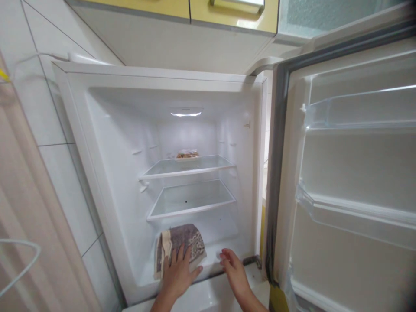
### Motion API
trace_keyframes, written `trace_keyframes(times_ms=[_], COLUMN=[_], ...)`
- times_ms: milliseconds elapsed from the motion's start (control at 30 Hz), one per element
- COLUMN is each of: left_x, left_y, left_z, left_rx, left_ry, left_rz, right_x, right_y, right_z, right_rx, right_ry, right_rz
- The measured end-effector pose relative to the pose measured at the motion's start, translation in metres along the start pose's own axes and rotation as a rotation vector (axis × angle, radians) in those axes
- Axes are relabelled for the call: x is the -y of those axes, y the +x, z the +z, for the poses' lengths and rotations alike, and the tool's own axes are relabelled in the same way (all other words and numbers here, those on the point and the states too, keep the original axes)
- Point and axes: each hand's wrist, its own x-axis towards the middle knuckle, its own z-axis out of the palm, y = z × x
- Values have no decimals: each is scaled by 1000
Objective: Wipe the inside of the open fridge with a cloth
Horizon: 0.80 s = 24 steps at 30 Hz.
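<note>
A folded patterned cloth [185,238], grey-brown with a cream border, lies on the floor of the open fridge [164,78] at the lower left. My left hand [178,271] rests flat on the cloth with its fingers spread. To the right of the cloth, my right hand [232,262] hovers by the fridge's front lip. Its fingers are bent loosely and apart, with nothing visible in them.
Two glass shelves sit above: the upper shelf [208,162] carries a wrapped food pack [187,154], and a small dark speck shows on the lower shelf [195,195]. The fridge door [351,164] with clear racks stands open at right. A curtain [29,208] hangs at left.
</note>
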Motion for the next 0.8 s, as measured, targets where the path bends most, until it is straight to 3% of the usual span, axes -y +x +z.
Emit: trace_keyframes(times_ms=[133,267,333,433,533,667,800], left_x=[4,37,58,86,102,110,111], left_y=[2,14,18,18,10,-2,-6], left_z=[3,5,10,20,35,51,48], left_rx=[-12,-197,-314,-413,-434,-493,-475], left_ry=[-94,-262,-282,-194,-109,-126,-213], left_rz=[20,103,100,42,64,140,133], right_x=[15,46,60,67,60,43,36], right_y=[7,18,26,35,39,37,36], right_z=[19,63,89,124,147,156,153], right_rx=[4,222,354,508,596,626,605], right_ry=[-263,-510,-627,-818,-963,-1006,-1020], right_rz=[-259,-501,-554,-540,-456,-424,-401])
